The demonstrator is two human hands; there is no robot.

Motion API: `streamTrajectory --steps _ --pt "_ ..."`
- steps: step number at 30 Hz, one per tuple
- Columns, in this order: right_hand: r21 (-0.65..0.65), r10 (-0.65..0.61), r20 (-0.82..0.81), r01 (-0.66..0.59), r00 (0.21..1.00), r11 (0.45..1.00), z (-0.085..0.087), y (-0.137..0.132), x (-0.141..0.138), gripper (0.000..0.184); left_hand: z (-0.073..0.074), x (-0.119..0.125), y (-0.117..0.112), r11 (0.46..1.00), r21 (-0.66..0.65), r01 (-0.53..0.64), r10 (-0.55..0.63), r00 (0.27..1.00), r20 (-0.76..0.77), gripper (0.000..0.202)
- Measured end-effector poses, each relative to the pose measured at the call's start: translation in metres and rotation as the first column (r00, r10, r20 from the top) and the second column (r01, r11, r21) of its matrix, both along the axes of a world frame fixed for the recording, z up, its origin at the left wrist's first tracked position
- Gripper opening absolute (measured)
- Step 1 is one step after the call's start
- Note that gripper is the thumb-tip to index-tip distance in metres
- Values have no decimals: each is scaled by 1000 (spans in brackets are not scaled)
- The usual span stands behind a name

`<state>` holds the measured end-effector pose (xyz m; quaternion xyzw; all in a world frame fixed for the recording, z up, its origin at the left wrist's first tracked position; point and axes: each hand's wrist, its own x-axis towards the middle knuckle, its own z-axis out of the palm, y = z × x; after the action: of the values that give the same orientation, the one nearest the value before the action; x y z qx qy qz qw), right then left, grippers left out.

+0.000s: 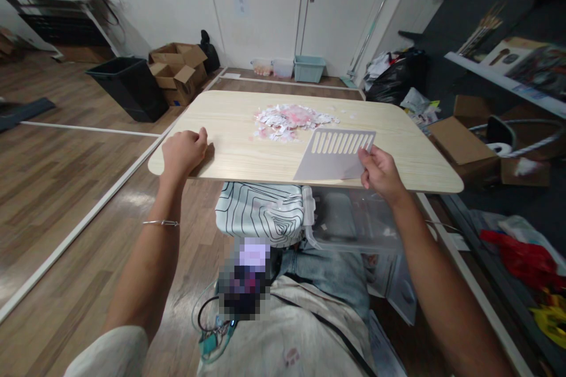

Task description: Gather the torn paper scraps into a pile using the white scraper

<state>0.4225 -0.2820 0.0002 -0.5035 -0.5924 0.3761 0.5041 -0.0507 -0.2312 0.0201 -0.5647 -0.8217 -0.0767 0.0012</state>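
My right hand [381,174] pinches the right side of a pale grey plastic scraper [329,164], a flat piece with a row of slots along its upper edge. The scraper is tilted up over the near edge of a light wood tabletop [230,153]. Beyond it, in the middle of the board, lies a loose heap of small white and pink paper-like scraps [292,118], with a few strays to the right. At the board's left side my left hand [183,152] is closed in a fist, apart from the heap, with nothing visible in it.
Below the near edge are a patterned cushion-like thing [259,212] and a clear plastic box [354,221]. A blurred-out device [245,277] is by my lap. A black bin [130,88] and cardboard boxes [177,65] stand far left; an open carton [469,135] is at right.
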Motion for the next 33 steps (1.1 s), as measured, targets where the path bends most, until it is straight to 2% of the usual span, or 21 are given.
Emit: streamTrajectory --steps 10,18,33 --pt "0 -8 -3 8 1000 1000 3 -2 -2 97 -2 -2 1 1000 12 -1 1 1000 8 91" --pt "12 -19 -7 19 1000 1000 0 -1 0 91 -1 -1 0 1000 17 17 -17 1000 -7 87" --pt "159 -162 -76 172 984 972 -10 5 -1 94 2 1 -2 1000 -8 19 -19 1000 7 87"
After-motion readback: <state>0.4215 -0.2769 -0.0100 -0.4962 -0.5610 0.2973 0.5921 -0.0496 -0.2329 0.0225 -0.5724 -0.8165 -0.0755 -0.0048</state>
